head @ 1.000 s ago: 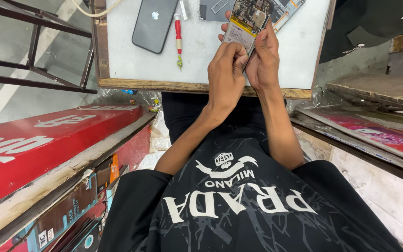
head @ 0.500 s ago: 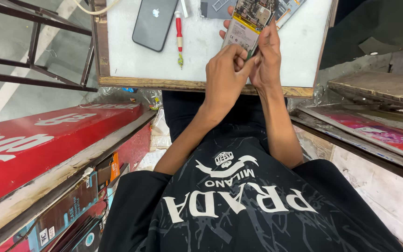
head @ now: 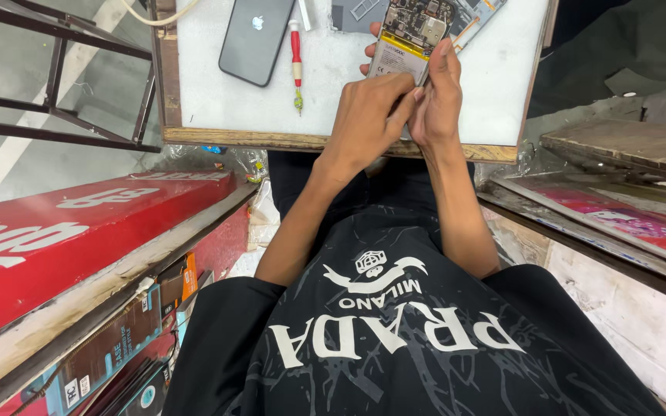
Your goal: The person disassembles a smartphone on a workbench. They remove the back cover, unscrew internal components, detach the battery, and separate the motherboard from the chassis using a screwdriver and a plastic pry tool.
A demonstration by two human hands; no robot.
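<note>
My two hands hold an opened phone (head: pixel 410 35) with its back cover off, its circuit board and pale battery exposed, above a white work board (head: pixel 217 104). My left hand (head: pixel 368 115) grips the lower edge, fingertips pressed near the battery. My right hand (head: pixel 437 100) clasps the right side, index finger along the frame. A dark phone (head: pixel 256 38) lies face down to the left. A red-handled screwdriver (head: pixel 296 54) lies beside it.
A wooden edge (head: pixel 287 139) frames the board. A red signboard (head: pixel 63 239) slants at left above boxes (head: pixel 117 347). Metal bars (head: pixel 63 77) stand at upper left. Stacked panels (head: pixel 618 216) lie at right. Grey phone parts (head: pixel 468 15) rest behind the opened phone.
The opened phone and both hands have shifted slightly up and away on the board. My left fingers have closed in nearer the phone's lower edge.
</note>
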